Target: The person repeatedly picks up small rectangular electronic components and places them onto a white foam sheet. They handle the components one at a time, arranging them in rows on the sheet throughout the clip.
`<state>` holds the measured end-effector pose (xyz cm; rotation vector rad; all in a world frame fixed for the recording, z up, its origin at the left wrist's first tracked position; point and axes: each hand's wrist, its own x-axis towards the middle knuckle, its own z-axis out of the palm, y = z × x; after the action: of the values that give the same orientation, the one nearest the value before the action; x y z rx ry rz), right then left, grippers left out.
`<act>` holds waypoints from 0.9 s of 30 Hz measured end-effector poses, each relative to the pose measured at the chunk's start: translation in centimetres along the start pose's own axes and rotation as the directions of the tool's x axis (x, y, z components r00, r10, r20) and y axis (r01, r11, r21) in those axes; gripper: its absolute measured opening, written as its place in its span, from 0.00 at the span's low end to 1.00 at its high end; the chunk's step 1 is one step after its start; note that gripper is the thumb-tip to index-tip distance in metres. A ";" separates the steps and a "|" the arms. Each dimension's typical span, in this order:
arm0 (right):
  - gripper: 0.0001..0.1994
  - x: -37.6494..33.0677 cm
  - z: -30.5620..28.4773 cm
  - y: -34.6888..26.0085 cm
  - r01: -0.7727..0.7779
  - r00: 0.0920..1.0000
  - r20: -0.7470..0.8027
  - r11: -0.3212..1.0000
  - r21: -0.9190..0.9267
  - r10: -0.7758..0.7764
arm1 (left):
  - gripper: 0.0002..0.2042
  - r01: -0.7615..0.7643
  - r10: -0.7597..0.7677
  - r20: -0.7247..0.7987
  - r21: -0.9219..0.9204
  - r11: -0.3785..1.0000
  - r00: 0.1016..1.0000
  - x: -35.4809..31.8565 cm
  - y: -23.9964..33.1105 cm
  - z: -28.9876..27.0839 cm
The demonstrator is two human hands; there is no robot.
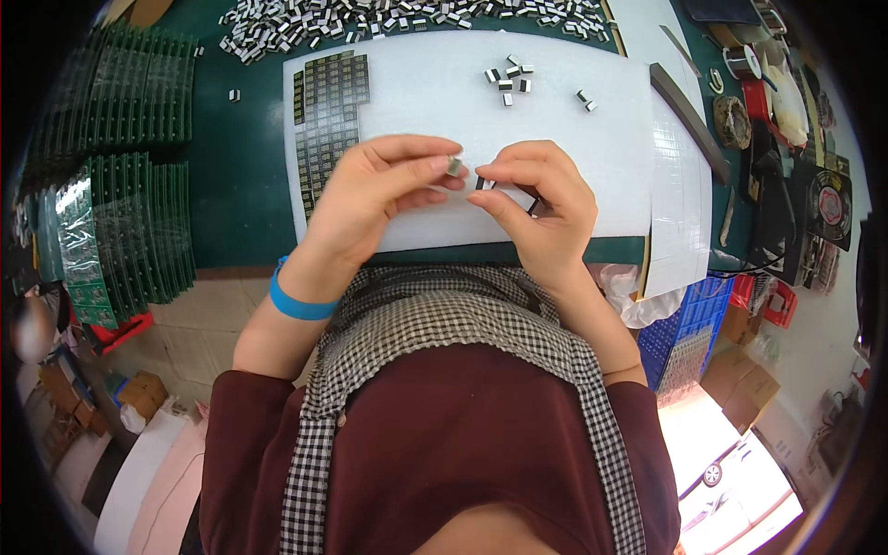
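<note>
Left hand [375, 190] pinches a small grey part [454, 166]; right hand [536, 199], just beside it, pinches a dark piece [480, 183] above the white foam sheet [555, 129].

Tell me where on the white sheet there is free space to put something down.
The white foam sheet is bare between the dark grid of small parts and the loose grey components, also right of the right hand. The top edge, by the long pile of grey pieces, is crowded.
</note>
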<state>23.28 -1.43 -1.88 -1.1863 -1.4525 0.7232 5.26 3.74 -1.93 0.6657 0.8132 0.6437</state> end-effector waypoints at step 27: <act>0.11 -0.3 0.0 0.3 -0.017 0.999 0.029 0.998 -0.059 0.018 | 0.08 0.013 -0.012 0.040 -0.042 0.999 0.999 -0.1 -1.5 1.1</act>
<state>23.37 -1.62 -2.25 -1.2394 -1.4982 0.7166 6.51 2.41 -2.42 0.6325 0.7640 0.6326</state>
